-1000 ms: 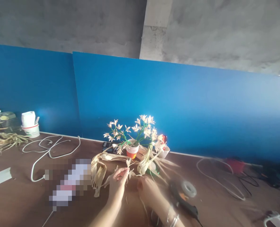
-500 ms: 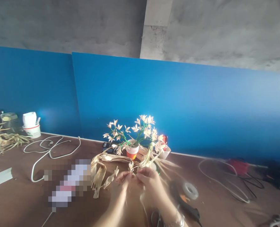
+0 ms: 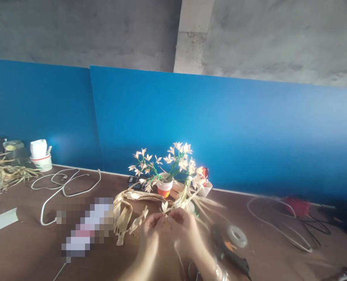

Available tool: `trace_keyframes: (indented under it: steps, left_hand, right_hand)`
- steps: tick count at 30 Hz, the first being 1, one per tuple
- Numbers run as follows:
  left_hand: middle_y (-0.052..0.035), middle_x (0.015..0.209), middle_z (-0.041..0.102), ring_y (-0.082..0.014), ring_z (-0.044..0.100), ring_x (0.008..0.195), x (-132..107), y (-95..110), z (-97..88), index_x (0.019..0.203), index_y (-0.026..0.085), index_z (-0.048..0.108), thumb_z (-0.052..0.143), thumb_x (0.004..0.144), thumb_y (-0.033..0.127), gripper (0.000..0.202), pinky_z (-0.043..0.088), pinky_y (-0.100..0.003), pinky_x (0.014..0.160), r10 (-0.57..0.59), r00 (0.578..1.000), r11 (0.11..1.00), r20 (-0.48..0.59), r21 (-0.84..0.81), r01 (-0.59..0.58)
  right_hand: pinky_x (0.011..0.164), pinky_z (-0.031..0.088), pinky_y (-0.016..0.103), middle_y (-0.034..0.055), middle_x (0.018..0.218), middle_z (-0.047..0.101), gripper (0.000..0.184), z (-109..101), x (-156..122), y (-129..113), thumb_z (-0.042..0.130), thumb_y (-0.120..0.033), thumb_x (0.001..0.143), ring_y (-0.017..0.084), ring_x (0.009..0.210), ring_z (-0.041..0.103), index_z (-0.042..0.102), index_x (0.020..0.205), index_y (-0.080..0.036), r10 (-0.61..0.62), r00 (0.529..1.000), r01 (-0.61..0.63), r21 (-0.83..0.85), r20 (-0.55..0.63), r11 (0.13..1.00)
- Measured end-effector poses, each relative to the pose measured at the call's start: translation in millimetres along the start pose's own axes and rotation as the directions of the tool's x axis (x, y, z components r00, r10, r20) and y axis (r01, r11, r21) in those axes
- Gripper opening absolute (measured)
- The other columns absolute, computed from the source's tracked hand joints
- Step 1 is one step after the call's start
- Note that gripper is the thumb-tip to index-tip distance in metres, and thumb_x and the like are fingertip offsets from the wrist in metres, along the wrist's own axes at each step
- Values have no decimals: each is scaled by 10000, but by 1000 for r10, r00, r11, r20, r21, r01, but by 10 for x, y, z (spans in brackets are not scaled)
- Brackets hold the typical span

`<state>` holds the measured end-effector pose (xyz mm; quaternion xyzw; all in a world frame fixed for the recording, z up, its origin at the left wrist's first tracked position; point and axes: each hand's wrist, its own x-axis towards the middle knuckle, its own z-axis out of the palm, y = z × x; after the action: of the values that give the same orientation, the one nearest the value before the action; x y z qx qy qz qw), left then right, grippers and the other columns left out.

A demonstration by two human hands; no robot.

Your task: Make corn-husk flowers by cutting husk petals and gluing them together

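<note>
We pinch a small husk flower (image 3: pixel 164 207) between our left hand (image 3: pixel 150 230) and right hand (image 3: pixel 185 230), both grips clamped on it, above the tabletop (image 3: pixel 29 242) near a cup (image 3: pixel 164 188).

Both forearms are bare, with no sleeve showing anywhere up to the lower edge of the view. The left hand (image 3: pixel 150 230) wears no ring or band that can be made out. Just behind the right hand (image 3: pixel 185 230), the wrist carries thin silvery metal bangles (image 3: pixel 220 273), stacked close together and catching the light.
</note>
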<state>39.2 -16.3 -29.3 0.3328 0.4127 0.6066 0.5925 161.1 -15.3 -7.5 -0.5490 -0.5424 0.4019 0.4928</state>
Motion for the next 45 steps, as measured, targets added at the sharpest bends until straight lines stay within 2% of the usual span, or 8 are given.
trace_keyframes:
  steps: [4,9,15,18,23,29,36,45]
  left_hand:
    - [-38,686,744,-206,665,683,-3,0,9,708,176,740,841,553,349,253,502,-261,657,11,1000,1000,-28,11,-11]
    - [-20,593,702,-190,620,586,-45,59,71,658,173,717,841,518,413,304,487,-265,565,-38,998,999,-40,-9,37]
    - [-26,656,720,-207,648,655,-76,85,70,694,177,722,826,558,440,314,500,-298,656,-41,999,999,-32,17,42]
    - [-26,670,711,-206,634,682,-49,57,33,720,179,723,806,587,470,331,477,-296,679,-36,999,998,-27,59,38]
    - [-6,609,650,-172,567,638,34,-38,-26,675,172,716,776,627,469,307,423,-266,638,-1,1000,990,17,138,-2]
    - [-21,613,660,-189,573,631,73,-103,-40,647,169,730,752,657,418,250,424,-281,634,31,998,969,61,242,-44]
    - [-62,663,693,-236,608,688,41,-73,-8,738,143,760,783,619,455,335,465,-337,692,-8,993,991,121,135,-8]
    - [-48,692,704,-211,616,706,13,-47,-6,739,153,748,758,668,399,257,457,-310,714,-27,987,991,155,131,7]
  right_hand:
    - [577,375,255,-7,611,601,94,13,-39,-24,589,-227,718,144,606,498,622,652,-168,-34,999,25,-194,-39,981]
    - [590,400,258,3,640,617,88,77,-76,0,601,-247,732,160,633,530,616,687,-173,-43,995,38,-60,-86,997]
    - [592,421,266,15,658,632,85,47,-51,38,605,-253,762,166,621,546,592,709,-188,-68,984,67,-13,-162,998]
    - [597,427,267,39,722,655,122,-50,-47,-72,556,-261,824,177,651,571,640,779,-185,-166,982,152,-148,-90,977]
    - [748,475,277,75,923,684,255,-146,-45,-184,464,-181,883,206,866,644,714,917,-216,-375,922,387,-296,97,874]
    - [700,473,260,56,818,675,219,-132,-65,-183,512,-95,825,181,774,642,699,780,-199,-376,916,400,-389,139,830]
    - [698,480,272,63,821,676,254,-142,-45,-179,476,-97,828,186,780,638,704,802,-205,-419,900,428,-426,121,797]
    - [669,465,256,55,832,674,223,-149,-64,-202,487,-60,808,182,776,631,659,792,-200,-426,895,432,-487,129,759]
